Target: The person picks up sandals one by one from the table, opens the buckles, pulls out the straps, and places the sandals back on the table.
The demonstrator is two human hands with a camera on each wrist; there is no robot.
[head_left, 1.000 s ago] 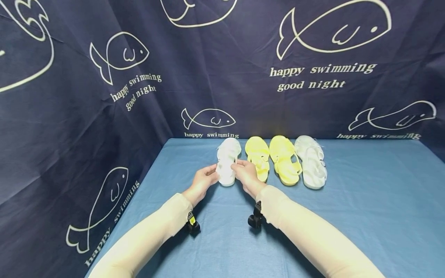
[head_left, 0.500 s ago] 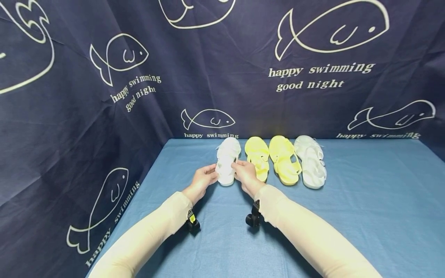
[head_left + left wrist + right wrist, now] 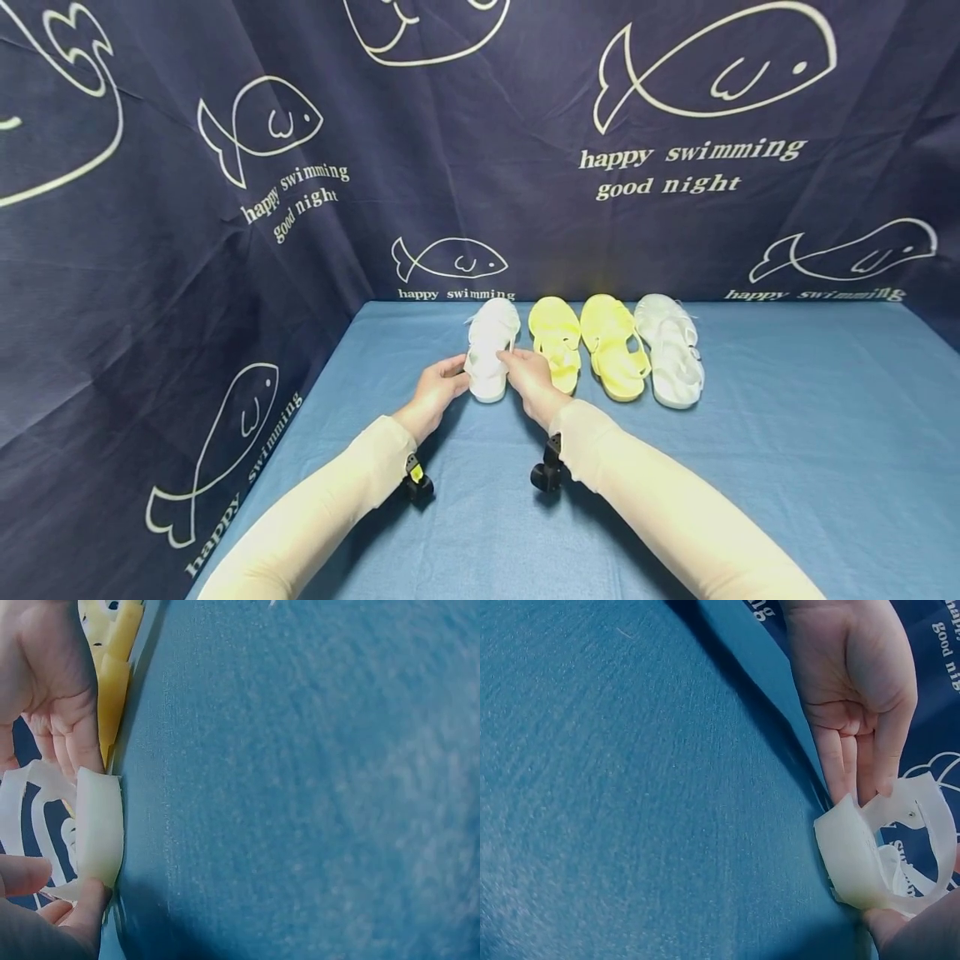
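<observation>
A white sandal (image 3: 492,337) lies at the left end of a row, its toe toward the back wall. On its left side my left hand (image 3: 433,392) pinches the edge near the heel, thumb above and fingers lower. My right hand (image 3: 536,385) holds the opposite side, its thumb over the strap edge. In the left wrist view the heel of the sandal (image 3: 101,825) sits between both hands, its back strap standing up in a loop. The right wrist view shows the left hand (image 3: 855,697) with fingers reaching along the side of the sole.
Right of the held sandal stand a yellow sandal (image 3: 555,321), a second yellow sandal (image 3: 618,379) and another white sandal (image 3: 670,350), side by side. Blue cloth (image 3: 480,517) covers the table. A dark fish-print curtain (image 3: 525,183) rises behind and at the left.
</observation>
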